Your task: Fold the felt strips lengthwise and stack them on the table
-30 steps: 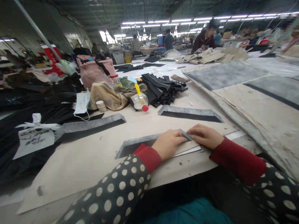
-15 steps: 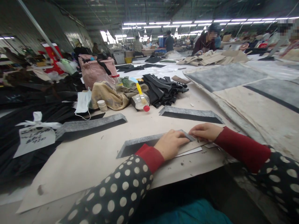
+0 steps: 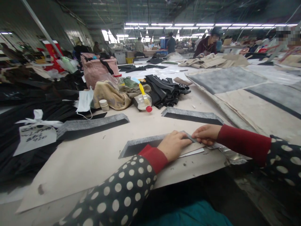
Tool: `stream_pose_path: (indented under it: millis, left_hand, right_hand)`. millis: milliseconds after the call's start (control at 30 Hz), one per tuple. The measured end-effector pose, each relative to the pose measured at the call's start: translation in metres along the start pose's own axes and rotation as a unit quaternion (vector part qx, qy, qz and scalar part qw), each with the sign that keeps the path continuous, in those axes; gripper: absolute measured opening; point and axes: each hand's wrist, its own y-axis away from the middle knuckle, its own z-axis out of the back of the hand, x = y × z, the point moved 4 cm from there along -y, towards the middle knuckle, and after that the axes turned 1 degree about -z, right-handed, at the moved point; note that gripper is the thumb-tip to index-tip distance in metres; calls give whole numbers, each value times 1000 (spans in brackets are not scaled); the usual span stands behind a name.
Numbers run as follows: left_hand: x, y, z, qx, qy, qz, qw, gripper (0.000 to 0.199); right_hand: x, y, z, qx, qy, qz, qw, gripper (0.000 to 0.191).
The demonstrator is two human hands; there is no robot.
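A black fabric strip with a grey border lies on the paper-covered table in front of me. My left hand rests flat across it, fingers stretched toward its right end. At that end my right hand is closed in a pinch, thumb and fingertips together on the strip's edge. The exact grip is partly hidden by the fingers. Under and beside my hands lies a tan card piece with a white edge. Two similar strips lie apart: one fabric strip beyond my hands, another fabric strip to the left.
A heap of black strips, a bottle with a red cap, a yellow-handled brush and a small jar stand farther back. Black cloth with a white tag is at left. Layered fabric covers the right.
My right hand has shifted slightly, its fingers still at the strip's end. The left hand stays flat on the strip. The whole view has moved a little.
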Motion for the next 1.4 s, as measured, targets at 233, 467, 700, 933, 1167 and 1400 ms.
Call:
stream_pose_path:
  millis: [233,467,700,933,1167,1400]
  left_hand:
    - [0,0,-1,-1,-7,9,1000,28]
    - [-1,1,1,7,-15,14,1000,29]
    - [-1,1,0,10,-20,11,1000,29]
    - [0,1,-2,-1,-16,3,1000,29]
    - [0,1,-2,4,-11,5,1000,30]
    - [1,-1,-5,2,0,1,1000,29]
  right_hand:
    - [-8,3,5,4,-113,-17,993,14]
    - [-15,7,5,18,-177,-28,984,14]
    - [-4,4,-6,-18,-7,34,999,14]
    - [4,13,-12,-203,282,172,922,18]
    - [3,28,-27,-287,405,264,827,21]
    - [-5,29,-31,-308,402,350,788,25]
